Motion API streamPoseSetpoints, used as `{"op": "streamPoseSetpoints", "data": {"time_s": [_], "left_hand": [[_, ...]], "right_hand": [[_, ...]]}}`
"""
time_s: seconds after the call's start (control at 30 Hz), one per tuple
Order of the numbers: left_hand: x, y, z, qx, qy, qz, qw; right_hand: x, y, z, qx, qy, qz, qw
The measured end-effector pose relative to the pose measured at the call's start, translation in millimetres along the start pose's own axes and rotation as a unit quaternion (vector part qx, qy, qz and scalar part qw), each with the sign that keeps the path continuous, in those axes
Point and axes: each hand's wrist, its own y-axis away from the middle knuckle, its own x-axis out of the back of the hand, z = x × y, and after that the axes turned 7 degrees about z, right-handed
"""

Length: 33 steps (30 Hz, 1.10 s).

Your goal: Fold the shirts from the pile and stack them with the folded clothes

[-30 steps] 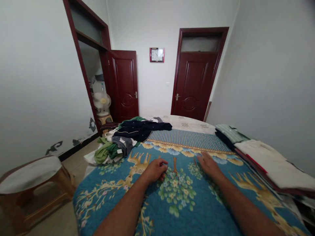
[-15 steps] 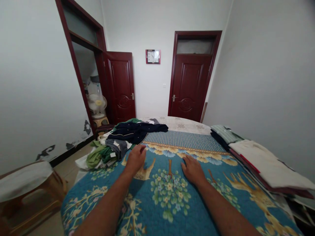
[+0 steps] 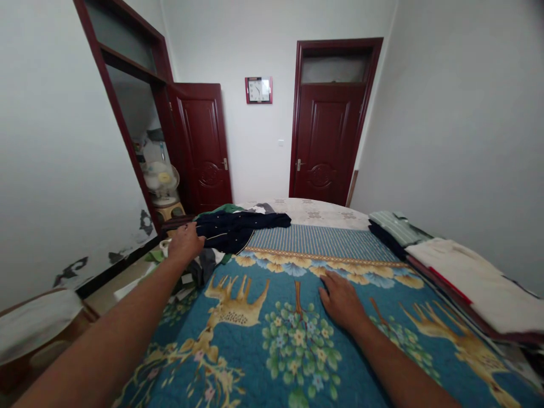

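Observation:
My left hand point(image 3: 186, 242) is over the left edge of a loose clothes pile, beside a navy garment point(image 3: 232, 226); its fingertips are partly hidden, so whether they grip cloth does not show. Below it in the pile lie a grey piece point(image 3: 208, 263) and some green cloth. My right hand point(image 3: 340, 297) rests palm down on the teal patterned cover point(image 3: 238, 357), fingers slightly spread, holding nothing.
Folded clothes lie stacked at the right, a cream one point(image 3: 471, 277) and a striped green one point(image 3: 395, 226) on top. A covered stool point(image 3: 38, 323) stands at the lower left. A fan point(image 3: 161, 178) shows through the open doorway.
My left hand has moved left and forward, from above the teal cover to the clothes pile. My right hand stays on the cover. The view has shifted slightly.

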Motion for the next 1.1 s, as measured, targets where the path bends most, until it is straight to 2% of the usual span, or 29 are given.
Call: {"op": "streamPoseSetpoints", "data": {"time_s": [0.2, 0.37, 0.5, 0.63, 0.7, 0.8, 0.87, 0.9, 0.97, 1.0, 1.03, 1.1], "left_hand": [[-26.3, -27, -7, 0.056, -0.008, -0.081, 0.995], [-34.1, -34, -7, 0.052, -0.021, -0.094, 0.994], [-29.7, -31, -2, 0.011, -0.030, -0.065, 0.997], [-21.3, -24, 12, -0.035, -0.023, -0.003, 0.999], [-13.6, -19, 26, -0.051, 0.026, 0.028, 0.998], [5.0, -1, 61, -0.064, 0.193, 0.036, 0.978], [20.4, 26, 91, -0.046, 0.342, 0.002, 0.939], [27.7, 44, 107, -0.039, 0.423, -0.026, 0.905], [39.3, 89, 138, -0.021, 0.573, -0.120, 0.810], [43.0, 113, 152, -0.018, 0.622, -0.193, 0.759], [45.3, 138, 165, -0.013, 0.658, -0.269, 0.703], [46.4, 181, 182, 0.017, 0.704, -0.375, 0.602]], "right_hand": [[1, -1, -1, -0.005, -0.008, 0.004, 1.000], [-1, -3, 0, -0.008, -0.015, 0.003, 1.000], [-3, -4, 2, 0.000, -0.022, 0.009, 1.000], [-3, -5, 2, 0.006, -0.016, 0.009, 1.000], [-2, -7, 2, 0.007, -0.018, 0.007, 1.000], [-3, -9, 2, 0.002, -0.028, 0.009, 1.000], [-3, -9, 2, -0.003, -0.043, 0.015, 0.999], [-3, -9, 2, -0.005, -0.052, 0.021, 0.998], [-3, -8, 2, -0.007, -0.074, 0.035, 0.997], [-2, -7, 2, -0.007, -0.089, 0.043, 0.995], [-1, -7, 2, -0.005, -0.109, 0.048, 0.993], [2, -5, 2, 0.007, -0.158, 0.046, 0.986]]}}
